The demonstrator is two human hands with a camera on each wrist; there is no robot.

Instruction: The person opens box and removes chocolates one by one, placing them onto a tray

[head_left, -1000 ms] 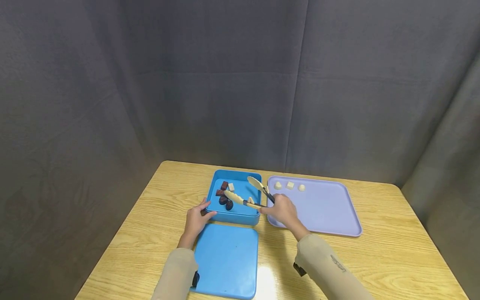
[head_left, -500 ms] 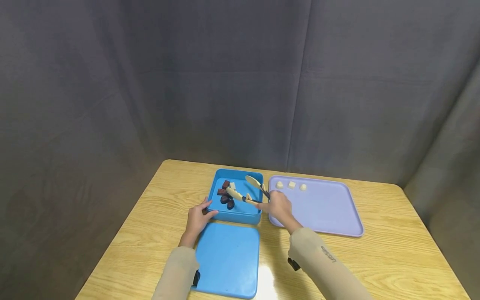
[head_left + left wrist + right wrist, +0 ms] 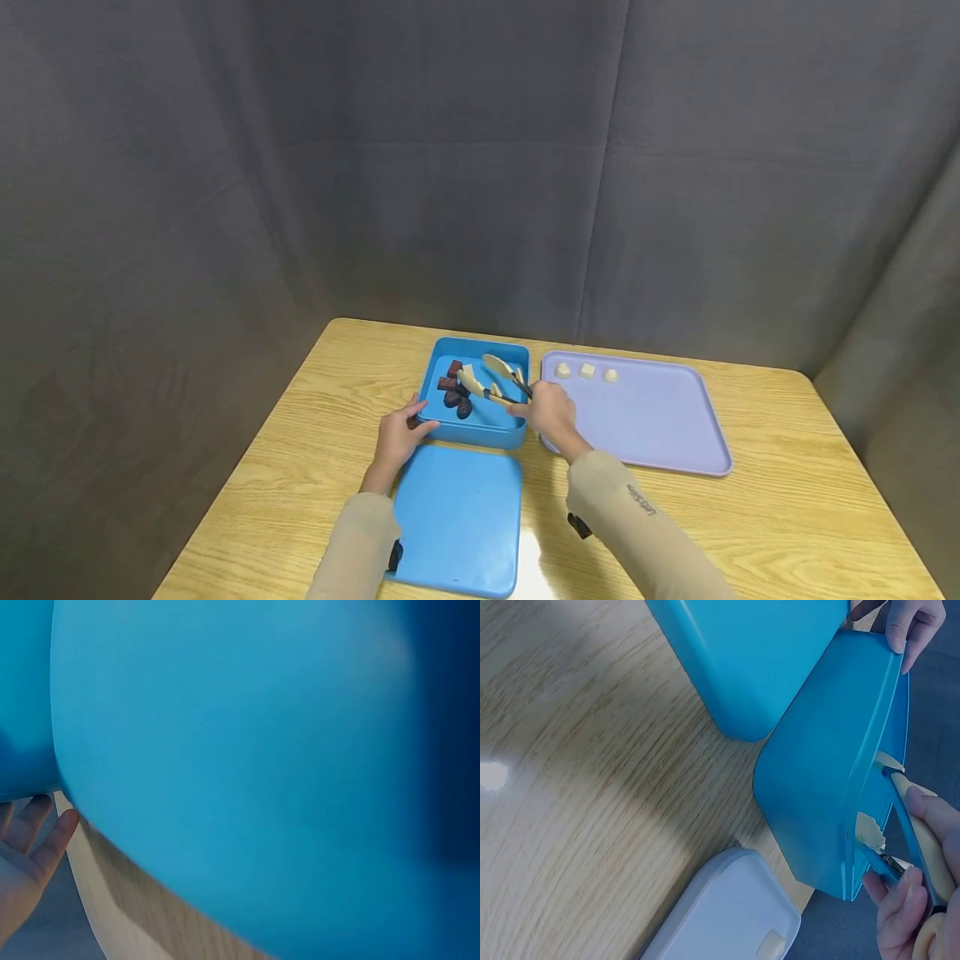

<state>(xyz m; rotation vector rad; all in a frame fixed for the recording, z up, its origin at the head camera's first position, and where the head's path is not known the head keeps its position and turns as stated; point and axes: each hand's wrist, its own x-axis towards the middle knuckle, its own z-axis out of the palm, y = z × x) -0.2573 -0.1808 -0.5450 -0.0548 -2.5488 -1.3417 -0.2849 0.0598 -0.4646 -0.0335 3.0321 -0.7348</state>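
Note:
My right hand (image 3: 552,411) grips a pair of tongs (image 3: 504,398) with cream tips and black-and-cream arms. In the head view the tips stand apart over the inside of a blue box (image 3: 474,436), around the area of a white piece (image 3: 468,369); whether they touch it I cannot tell. Several dark chocolates (image 3: 452,398), square and rounded, lie in the box's left half. My left hand (image 3: 397,433) holds the box's near left corner, thumb at the front wall and fingers at the left side. In the right wrist view its thumb (image 3: 897,636) presses the rim.
A lilac tray (image 3: 645,417) sits right of the box, with three white pieces (image 3: 587,370) along its far edge. A blue lid (image 3: 457,525) lies on the wooden table (image 3: 780,500) in front of the box. Grey curtains (image 3: 450,208) hang behind and at the sides.
My right hand has moved slightly left, and the gap between the tongs' tips has narrowed. My left hand stays at the box corner. The whole view has shifted a little.

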